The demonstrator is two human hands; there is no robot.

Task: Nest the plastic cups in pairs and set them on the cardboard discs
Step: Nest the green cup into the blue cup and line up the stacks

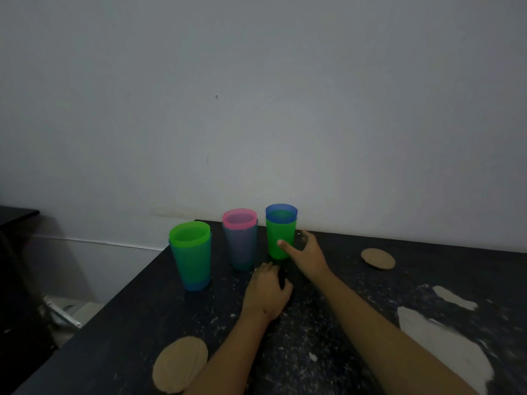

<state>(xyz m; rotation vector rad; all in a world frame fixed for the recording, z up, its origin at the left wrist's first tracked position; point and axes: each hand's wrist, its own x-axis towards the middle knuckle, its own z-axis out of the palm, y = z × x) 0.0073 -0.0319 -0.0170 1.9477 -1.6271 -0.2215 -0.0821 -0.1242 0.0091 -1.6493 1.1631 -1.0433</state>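
Note:
Three nested cup pairs stand on the dark table (pixel 142 315) near the wall. On the left is a green cup inside a blue one (pixel 191 255), in the middle a pink cup inside a grey-blue one (pixel 240 238), and on the right a blue cup inside a green one (pixel 281 232). My right hand (pixel 306 253) wraps this right pair, thumb on its front, fingers behind it. My left hand (pixel 266 295) lies palm down on the table in front of the cups, holding nothing. One cardboard disc (pixel 179 364) lies near the front edge, another (pixel 377 258) at the right back. None of the pairs visibly stands on a disc.
White patches of worn paint (pixel 445 340) and specks mark the table's right side. The table's left edge drops to a floor with some clutter (pixel 65 315). A plain wall (pixel 256 109) stands directly behind the cups.

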